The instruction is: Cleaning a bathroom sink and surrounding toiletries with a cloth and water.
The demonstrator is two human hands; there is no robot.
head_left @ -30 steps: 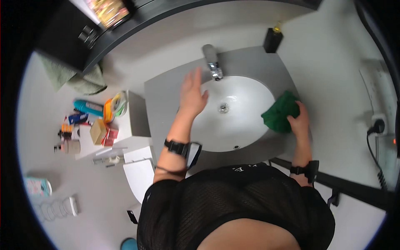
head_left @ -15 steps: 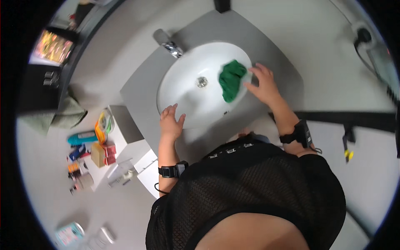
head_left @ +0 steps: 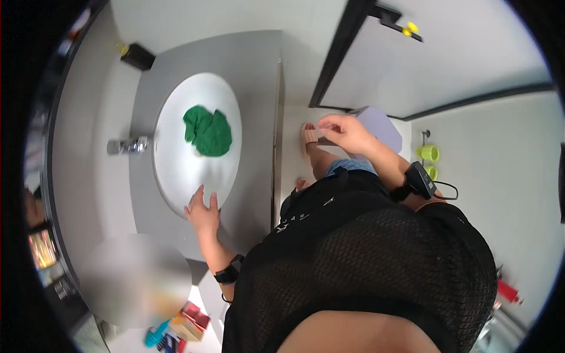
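Note:
A crumpled green cloth [head_left: 212, 132] lies in the white oval sink [head_left: 168, 176], covering the drain. My left hand [head_left: 204, 215] is over the sink's near-left rim, fingers spread and holding nothing. Away from the counter, my right hand [head_left: 347, 132] hangs in the air over the floor. Its fingers are loosely bent with the thumb apart, and no object shows in them. The chrome faucet [head_left: 129, 145] stands behind the sink on the grey countertop [head_left: 256, 117].
A dark bottle [head_left: 138, 57] stands at the counter's far corner. To the right are a lilac bin-like box [head_left: 382, 126], a door with a black frame [head_left: 341, 53] and green cups [head_left: 428, 153] on the wall. Small boxes [head_left: 189, 323] lie lower left, beside a blurred patch.
My view and body have turned to the right. My right hand has left the sink's rim and swung out over the floor. The green cloth still lies in the sink.

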